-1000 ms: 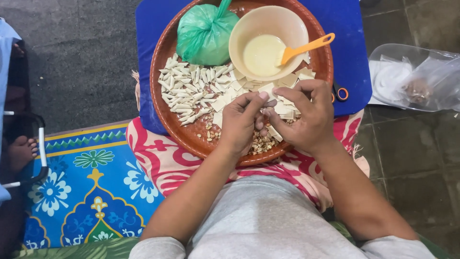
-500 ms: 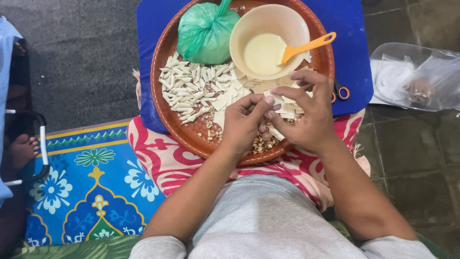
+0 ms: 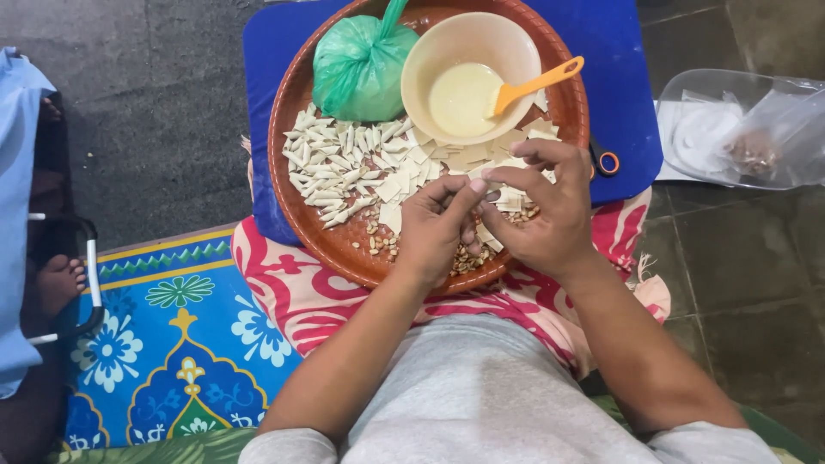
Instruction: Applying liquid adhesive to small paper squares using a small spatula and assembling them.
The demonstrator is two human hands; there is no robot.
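Note:
A round brown tray (image 3: 296, 215) rests on my lap. It carries a heap of folded pale dough pieces (image 3: 331, 163), flat dough squares (image 3: 412, 172), some peanuts (image 3: 382, 245), a tied green plastic bag (image 3: 361, 64) and a cream bowl (image 3: 468, 77) of pale paste with an orange spoon (image 3: 537, 84). Over the tray's near right part my left hand (image 3: 438, 228) and my right hand (image 3: 541, 206) meet fingertip to fingertip, pinching one small dough piece (image 3: 478, 184) between them.
A blue board (image 3: 619, 86) lies under the tray, with orange-handled scissors (image 3: 606, 161) at its right edge. At the right a clear plastic bag (image 3: 743, 129) lies on dark floor tiles. A patterned blue mat (image 3: 172, 344) and another person's bare foot (image 3: 58, 283) are at the left.
Both hands have lifted slightly off the tray and shifted the small dough piece between their fingertips. Everything on the tray stays put.

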